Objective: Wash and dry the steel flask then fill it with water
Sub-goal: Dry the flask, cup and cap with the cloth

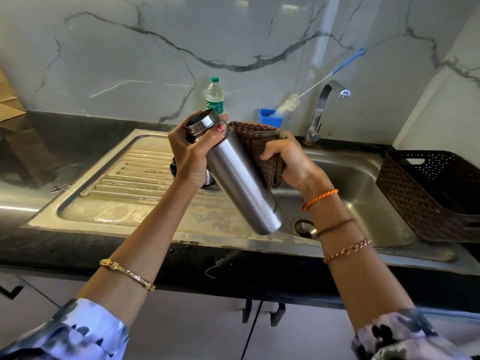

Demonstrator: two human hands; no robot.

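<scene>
The steel flask [241, 183] is held tilted over the sink's drainboard, its open mouth up and to the left, its base down and to the right. My left hand [193, 152] grips the flask around its neck, just below the mouth. A brown checked cloth [255, 145] lies folded against the flask's upper right side. My right hand [288, 162] grips this cloth and presses it on the flask. A dark cap-like object [173, 168] sits on the drainboard, mostly hidden behind my left hand.
The steel sink [363, 183] with its drain [304, 227] lies below right, the tap [322, 110] behind it. A plastic water bottle [215, 97], a blue holder [271, 118] with a bottle brush [288, 103] stand at the wall. A brown basket [426, 193] sits at right.
</scene>
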